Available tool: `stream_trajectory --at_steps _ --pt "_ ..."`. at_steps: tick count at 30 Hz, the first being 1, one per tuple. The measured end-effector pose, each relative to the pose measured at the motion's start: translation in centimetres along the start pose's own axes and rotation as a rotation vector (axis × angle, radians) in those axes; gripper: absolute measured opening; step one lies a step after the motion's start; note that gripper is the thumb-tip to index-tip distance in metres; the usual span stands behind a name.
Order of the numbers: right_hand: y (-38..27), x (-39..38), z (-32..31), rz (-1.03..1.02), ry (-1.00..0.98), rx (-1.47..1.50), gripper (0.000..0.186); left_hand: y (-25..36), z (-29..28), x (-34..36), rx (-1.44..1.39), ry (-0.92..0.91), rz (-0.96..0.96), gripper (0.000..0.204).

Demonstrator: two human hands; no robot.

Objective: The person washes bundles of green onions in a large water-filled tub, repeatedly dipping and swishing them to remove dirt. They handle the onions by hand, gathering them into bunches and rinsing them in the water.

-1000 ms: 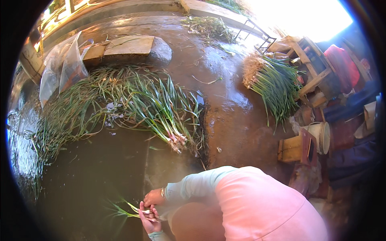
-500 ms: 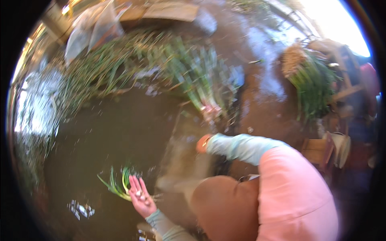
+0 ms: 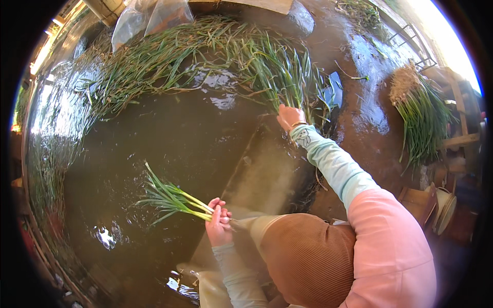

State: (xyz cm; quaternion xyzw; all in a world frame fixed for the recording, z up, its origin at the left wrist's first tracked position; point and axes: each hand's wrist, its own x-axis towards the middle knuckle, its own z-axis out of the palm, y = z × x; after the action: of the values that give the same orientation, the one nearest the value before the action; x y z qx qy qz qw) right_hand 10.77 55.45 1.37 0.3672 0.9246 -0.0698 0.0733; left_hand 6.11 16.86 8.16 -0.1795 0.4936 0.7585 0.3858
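Note:
A small bunch of green onions [image 3: 181,201] lies in my left hand [image 3: 220,226], leaves pointing left over the muddy water. My left fingers are closed around the pale stems, near the bulbs. Farther off to the right, my right hand [image 3: 290,117] is closed at the lower end of a larger pile of green onions [image 3: 287,77]. Its leaves fan out away from me, and the hand covers most of the bulbs there. Light blue sleeves cover both forearms.
Brown water [image 3: 154,138] fills the left, with loose long leaves [image 3: 169,56] floating along its far edge. A tied bundle of green onions [image 3: 421,113] leans at the right, near a wooden stool [image 3: 413,203]. A clear plastic bag [image 3: 151,23] hangs at the back.
My left hand has gone from palm up and spread, bulbs lying on it, to closed around the stems. My right hand has reached away from me onto the larger pile. The view has shifted.

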Motion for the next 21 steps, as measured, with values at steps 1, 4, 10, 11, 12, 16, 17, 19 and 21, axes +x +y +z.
stream_trajectory --at_steps 1,4,10,11,12,16,17,19,21 --pt "-0.5 -0.4 -0.3 -0.004 0.018 0.013 0.029 -0.2 0.2 -0.1 0.012 0.029 -0.043 0.022" --pt "-4.0 -2.6 -1.7 -0.157 0.07 0.7 0.032 -0.3 1.0 -0.2 0.04 0.002 -0.069 0.019" --pt "-12.8 -9.1 -0.6 0.028 -0.68 1.285 0.025 -1.3 2.1 -0.1 0.154 -0.066 -0.082 0.041" --pt "-13.4 -9.8 0.0 -0.015 -0.695 1.307 0.026 -1.7 2.0 -0.1 0.211 -0.027 -0.098 0.042" --pt "-13.8 -10.5 0.5 -0.023 -0.71 1.299 0.027 -2.1 1.8 -0.1 0.22 -0.018 -0.119 0.043" --pt "-14.0 -11.6 1.3 -0.101 -0.723 1.092 0.036 -3.7 1.0 0.1 0.297 0.049 -0.196 0.036" --pt "-14.1 -11.6 1.2 -0.128 -0.714 1.023 0.037 -3.9 0.9 0.2 0.303 0.065 -0.198 0.034" --pt "-14.5 -11.5 0.6 -0.226 -0.529 0.626 0.044 -4.5 0.7 0.1 0.364 0.131 -0.185 0.032" --pt "-15.1 -11.3 0.2 -0.303 -0.38 0.34 0.047 -5.2 0.7 0.1 0.378 0.165 -0.139 0.031"
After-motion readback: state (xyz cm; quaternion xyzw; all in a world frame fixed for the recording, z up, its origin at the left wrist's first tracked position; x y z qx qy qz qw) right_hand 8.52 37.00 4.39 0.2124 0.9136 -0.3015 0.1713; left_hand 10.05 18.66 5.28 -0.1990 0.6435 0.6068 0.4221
